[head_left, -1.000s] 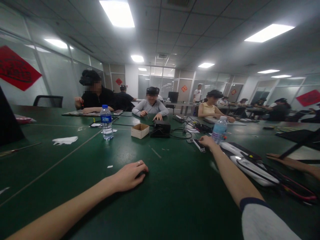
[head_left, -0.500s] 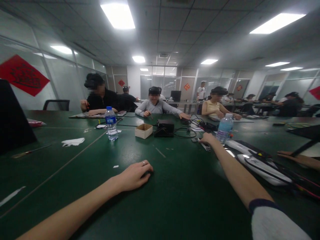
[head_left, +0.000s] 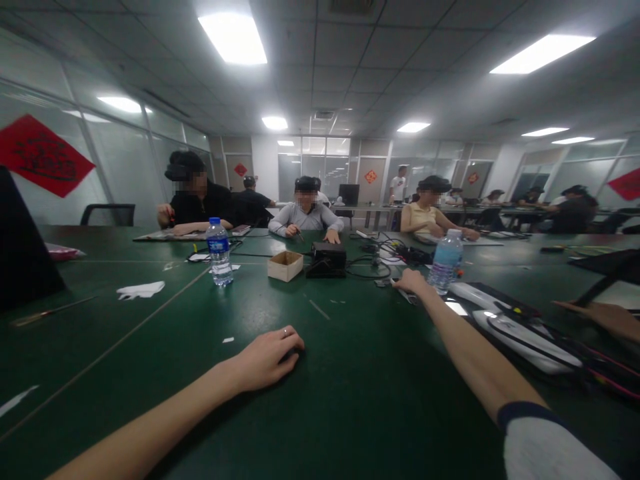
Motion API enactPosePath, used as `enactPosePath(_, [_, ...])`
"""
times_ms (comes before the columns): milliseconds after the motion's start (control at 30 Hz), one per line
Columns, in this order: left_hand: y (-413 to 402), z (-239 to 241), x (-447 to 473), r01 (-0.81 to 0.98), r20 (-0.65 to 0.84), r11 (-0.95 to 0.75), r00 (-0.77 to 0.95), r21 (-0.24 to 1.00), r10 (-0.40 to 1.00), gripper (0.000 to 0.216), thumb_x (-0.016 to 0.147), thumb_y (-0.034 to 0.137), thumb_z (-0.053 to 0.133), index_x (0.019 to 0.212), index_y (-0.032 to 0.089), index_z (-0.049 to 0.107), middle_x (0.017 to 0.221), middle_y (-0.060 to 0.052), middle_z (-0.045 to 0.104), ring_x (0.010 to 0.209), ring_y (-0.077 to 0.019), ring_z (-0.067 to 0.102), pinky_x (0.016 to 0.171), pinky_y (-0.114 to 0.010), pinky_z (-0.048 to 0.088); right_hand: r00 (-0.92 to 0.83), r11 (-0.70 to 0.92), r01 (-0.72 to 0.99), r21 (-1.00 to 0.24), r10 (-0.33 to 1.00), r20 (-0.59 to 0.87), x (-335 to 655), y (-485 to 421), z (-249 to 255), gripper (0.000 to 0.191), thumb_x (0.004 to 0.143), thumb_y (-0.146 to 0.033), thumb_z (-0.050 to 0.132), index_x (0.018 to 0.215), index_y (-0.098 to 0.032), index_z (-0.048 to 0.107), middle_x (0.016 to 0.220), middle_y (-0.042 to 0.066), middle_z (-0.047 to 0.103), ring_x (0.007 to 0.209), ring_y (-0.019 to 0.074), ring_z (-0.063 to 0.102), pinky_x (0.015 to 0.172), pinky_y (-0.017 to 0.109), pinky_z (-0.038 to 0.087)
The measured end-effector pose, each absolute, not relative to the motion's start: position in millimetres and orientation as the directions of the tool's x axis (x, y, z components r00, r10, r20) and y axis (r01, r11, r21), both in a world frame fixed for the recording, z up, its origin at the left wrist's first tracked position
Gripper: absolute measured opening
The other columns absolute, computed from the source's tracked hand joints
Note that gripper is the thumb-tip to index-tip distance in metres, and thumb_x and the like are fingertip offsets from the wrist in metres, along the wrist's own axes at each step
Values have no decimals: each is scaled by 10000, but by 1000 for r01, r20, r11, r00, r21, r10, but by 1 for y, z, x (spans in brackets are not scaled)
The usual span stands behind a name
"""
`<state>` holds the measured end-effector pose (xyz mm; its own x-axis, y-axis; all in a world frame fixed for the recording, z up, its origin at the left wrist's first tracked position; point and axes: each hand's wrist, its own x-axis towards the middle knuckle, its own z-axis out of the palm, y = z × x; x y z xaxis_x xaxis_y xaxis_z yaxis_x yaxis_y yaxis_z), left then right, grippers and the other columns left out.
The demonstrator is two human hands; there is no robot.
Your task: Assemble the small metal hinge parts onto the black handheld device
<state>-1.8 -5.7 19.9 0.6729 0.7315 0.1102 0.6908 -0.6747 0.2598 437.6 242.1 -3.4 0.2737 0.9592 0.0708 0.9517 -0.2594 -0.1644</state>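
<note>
My left hand [head_left: 273,357] rests palm down on the green table [head_left: 325,413], fingers loosely bent, thumb apart, and nothing in it. A ring is on one finger. Farther off to the right, my right hand [head_left: 414,281] is stretched out with its fingers closed at a small, flat, light-coloured item [head_left: 411,299], mostly covered by the hand. Its kind is not clear. A small grey piece [head_left: 383,283] lies just left of these fingers. Right beside the hand stands a water bottle [head_left: 447,261] with a pale cap, and dark cables [head_left: 373,263] lie beyond it.
A small open cardboard box [head_left: 285,268] sits beside a black device [head_left: 326,260]. A blue-capped bottle [head_left: 220,253] stands to the left. White-and-black equipment [head_left: 525,343] with wires lies under and beyond my right forearm. Co-workers sit across the table; another person's hand [head_left: 600,315] is at right.
The co-worker opposite has drawn an outstretched hand back from the cables to the black device. My view has shifted slightly. My left hand stays put; my right hand has barely moved.
</note>
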Motion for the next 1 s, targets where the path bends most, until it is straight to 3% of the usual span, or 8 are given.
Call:
enactPosePath(467, [-4,18,-2,683,124,-693,686,232,717,222,952,236,447,1145,226,557,1141,-63,576,943,-198,611,848,-311,498,269,-248,951,-185,958,98,437,239,-2,464,756,-485,683,1002,-92,689,1052,221,671,1031,343,650,830,368,526])
enactPosePath(833, [-6,20,-1,693,103,-683,680,231,726,219,947,229,454,1138,220,562,1147,-66,577,965,-204,611,860,-314,493,202,-174,969,-175,967,158,430,235,-1,538,804,-409,670,1221,-95,539,1137,212,639,1071,334,628,829,344,502])
enactPosePath(1000, [-5,20,-1,682,120,-693,687,234,717,216,950,228,452,1139,226,557,1139,-60,578,955,-200,614,842,-307,493,148,-120,980,-161,973,176,426,232,1,472,782,-363,695,1155,-118,543,1060,180,660,984,313,650,767,327,496])
